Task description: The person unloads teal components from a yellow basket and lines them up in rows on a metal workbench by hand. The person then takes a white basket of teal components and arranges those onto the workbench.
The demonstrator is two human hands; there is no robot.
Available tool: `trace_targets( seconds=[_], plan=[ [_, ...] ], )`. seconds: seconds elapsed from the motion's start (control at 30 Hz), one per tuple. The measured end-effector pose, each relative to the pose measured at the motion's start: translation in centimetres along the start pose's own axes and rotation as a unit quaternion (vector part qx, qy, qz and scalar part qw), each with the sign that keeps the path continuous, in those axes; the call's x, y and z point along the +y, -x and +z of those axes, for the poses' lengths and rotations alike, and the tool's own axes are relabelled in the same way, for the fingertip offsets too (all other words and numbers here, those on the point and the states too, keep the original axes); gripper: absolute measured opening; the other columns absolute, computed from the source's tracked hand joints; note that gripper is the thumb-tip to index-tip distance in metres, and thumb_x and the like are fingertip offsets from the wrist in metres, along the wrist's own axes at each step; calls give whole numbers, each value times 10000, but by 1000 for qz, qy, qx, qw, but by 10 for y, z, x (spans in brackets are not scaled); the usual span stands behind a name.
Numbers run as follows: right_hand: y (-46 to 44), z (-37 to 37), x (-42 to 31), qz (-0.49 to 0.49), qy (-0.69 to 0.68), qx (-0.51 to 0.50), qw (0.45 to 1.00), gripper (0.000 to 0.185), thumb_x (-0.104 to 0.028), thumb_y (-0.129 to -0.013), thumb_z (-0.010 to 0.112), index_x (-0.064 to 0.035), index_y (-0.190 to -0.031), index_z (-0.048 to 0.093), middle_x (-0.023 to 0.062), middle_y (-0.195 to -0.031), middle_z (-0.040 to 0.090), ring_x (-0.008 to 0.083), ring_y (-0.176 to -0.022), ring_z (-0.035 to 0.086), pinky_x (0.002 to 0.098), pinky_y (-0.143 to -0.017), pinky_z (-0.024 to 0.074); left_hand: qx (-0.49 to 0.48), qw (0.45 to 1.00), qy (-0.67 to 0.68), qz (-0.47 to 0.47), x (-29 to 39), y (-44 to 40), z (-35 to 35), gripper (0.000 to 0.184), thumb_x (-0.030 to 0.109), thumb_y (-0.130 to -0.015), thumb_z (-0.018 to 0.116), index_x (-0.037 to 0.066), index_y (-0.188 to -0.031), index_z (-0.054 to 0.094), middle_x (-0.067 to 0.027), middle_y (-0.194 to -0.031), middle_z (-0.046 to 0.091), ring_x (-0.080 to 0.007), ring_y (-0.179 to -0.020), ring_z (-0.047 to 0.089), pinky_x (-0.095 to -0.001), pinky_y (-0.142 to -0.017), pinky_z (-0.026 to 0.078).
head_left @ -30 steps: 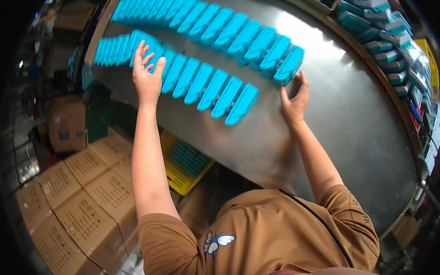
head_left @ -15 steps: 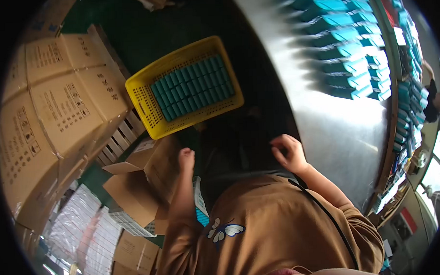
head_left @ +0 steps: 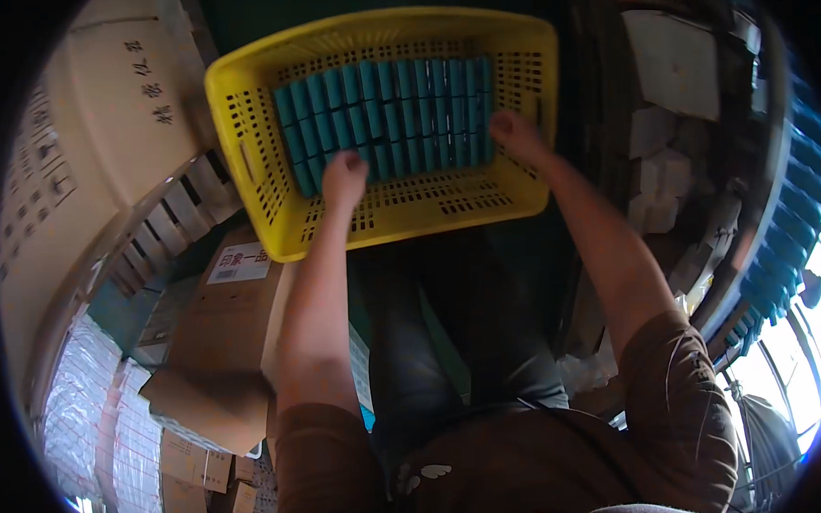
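**Yellow basket, both hands inside its rim**

And here it is, a yellow perforated plastic basket (head_left: 418,222), with the teal cases (head_left: 390,120) in it, lined up side by side in three rows! They sit along its floor, reaching close to the far edge, with a bare strip showing along the near edge.

The left hand (head_left: 346,179) is over the nearest row, toward the near left corner, fingers curled together; whether they grip a case cannot be told from here. Across at the right edge, the right hand (head_left: 519,137) is at the end of the rows, its fingers bent inward and blurred. Clamped on a case or just beside it? No telling!

Off the basket's left edge, a big printed carton (head_left: 138,94) stands above wooden slats (head_left: 163,227). Nearer the person, a brown cardboard box (head_left: 218,313) wears a white label (head_left: 237,262), and clear-wrapped stacks (head_left: 80,386) gleam beyond it.
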State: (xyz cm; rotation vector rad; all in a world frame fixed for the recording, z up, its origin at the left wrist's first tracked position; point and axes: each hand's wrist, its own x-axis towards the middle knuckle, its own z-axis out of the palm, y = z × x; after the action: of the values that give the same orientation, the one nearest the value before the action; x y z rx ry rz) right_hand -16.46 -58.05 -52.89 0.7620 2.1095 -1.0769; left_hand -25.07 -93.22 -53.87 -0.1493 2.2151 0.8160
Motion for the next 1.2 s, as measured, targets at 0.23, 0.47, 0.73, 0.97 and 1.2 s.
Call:
trace_targets(
  seconds=[0.23, 0.47, 0.73, 0.97, 1.2],
  plan=[
    [-168, 32, 48, 25, 185, 113, 976, 725, -419, -876, 645, 18, -1402, 405, 240, -1335, 518, 360, -1172, 562, 428, -974, 478, 16, 992, -109, 68, -19, -184, 50, 693, 367, -881, 639, -48, -1395, 430, -251, -1381, 494, -373, -1271, 491, -430, -1031, 439],
    [-221, 72, 76, 88, 161, 166, 969, 969, -548, -795, 680, 117, -1400, 317, 307, -1353, 461, 369, -1202, 541, 432, -964, 492, 97, 958, -237, 131, -37, -244, 78, 667, 468, -824, 673, -27, -1254, 552, -274, -1129, 591, -406, -1002, 618, -441, -838, 533],
    [-238, 74, 66, 168, 139, 161, 963, 919, -548, -760, 709, 133, -1300, 410, 267, -1196, 597, 363, -1088, 618, 422, -910, 520, 199, 725, -519, 406, -78, -299, 105, 255, 221, -813, 703, 378, -1013, 718, -58, -528, 496, -279, -580, 544, -415, -749, 511],
    [-230, 91, 75, 103, 90, 301, 944, 799, -503, -690, 769, 81, -1183, 537, 242, -1079, 653, 370, -991, 652, 445, -856, 527, 195, 910, -331, 158, -47, -282, 109, 303, 429, -751, 760, 202, -950, 734, -109, -762, 610, -309, -683, 591, -378, -712, 513],
    [-213, 88, 73, 118, 75, 307, 942, 710, -484, -677, 790, 10, -1141, 577, 190, -1011, 678, 351, -904, 669, 461, -815, 522, 148, 958, -223, 104, -67, -278, 103, 1091, 552, -547, 858, -157, -1208, 358, -129, -794, 647, -258, -692, 658, -364, -630, 540]
  ],
)
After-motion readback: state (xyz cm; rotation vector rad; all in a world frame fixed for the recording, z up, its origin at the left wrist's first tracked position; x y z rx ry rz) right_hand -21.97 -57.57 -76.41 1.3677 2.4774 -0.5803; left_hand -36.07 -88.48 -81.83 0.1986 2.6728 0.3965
